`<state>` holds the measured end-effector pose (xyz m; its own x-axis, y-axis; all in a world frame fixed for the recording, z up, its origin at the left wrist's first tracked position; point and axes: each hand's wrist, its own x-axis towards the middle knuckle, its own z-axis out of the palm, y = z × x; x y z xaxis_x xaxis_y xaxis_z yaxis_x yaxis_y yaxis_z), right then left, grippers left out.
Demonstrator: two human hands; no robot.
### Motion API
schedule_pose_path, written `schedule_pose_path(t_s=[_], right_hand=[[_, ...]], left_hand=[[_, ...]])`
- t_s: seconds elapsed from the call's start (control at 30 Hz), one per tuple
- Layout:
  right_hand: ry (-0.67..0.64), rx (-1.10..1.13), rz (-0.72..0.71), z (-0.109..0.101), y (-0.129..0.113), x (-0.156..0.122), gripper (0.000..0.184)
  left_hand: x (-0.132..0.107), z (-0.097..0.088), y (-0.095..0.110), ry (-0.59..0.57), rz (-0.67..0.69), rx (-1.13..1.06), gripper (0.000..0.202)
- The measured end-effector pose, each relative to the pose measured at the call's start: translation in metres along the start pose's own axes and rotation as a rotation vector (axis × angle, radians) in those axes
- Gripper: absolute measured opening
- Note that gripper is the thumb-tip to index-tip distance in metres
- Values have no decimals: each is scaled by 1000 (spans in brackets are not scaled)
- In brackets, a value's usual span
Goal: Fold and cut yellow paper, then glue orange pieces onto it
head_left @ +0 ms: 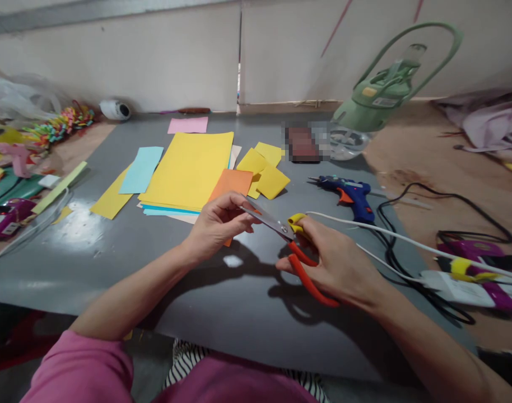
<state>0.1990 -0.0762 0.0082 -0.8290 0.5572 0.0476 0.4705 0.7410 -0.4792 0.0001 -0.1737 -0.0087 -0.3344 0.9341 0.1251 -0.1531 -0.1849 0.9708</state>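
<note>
My left hand (pixel 220 223) pinches a piece of orange paper (pixel 233 183) that sticks out above and below the fingers. In my right hand (pixel 335 260) are scissors (pixel 277 224) with red handles and yellow wrapping on one loop. Their blades point left and reach the fingers of my left hand at the paper; whether they touch its edge is hard to see. Behind my left hand lies a stack of yellow sheets (pixel 189 168) with blue sheets beneath. Several small yellow paper squares (pixel 273 182) sit right of the stack.
A blue glue gun (pixel 350 193) and a white cable (pixel 382 228) lie to the right, near a white power strip (pixel 453 288). Farther back stand a green-topped bottle (pixel 369 106) and a blurred-out dark red object (pixel 302 144). Light blue paper (pixel 142 169) lies left.
</note>
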Motion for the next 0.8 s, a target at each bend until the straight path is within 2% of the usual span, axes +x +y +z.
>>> schedule_pose_path(t_s=[0.27,0.53,0.8], right_hand=[[-35,25,-22,1,3,0,36],[-12,30,-51,0,5,-1,39],[-27,23,-31,-1,3,-2,42]], left_hand=[[0,-1,-2,-37,56,-66,20],[0,-1,-3,-39,30,-62,17],[-3,-1,-1,6,-50,60,16]])
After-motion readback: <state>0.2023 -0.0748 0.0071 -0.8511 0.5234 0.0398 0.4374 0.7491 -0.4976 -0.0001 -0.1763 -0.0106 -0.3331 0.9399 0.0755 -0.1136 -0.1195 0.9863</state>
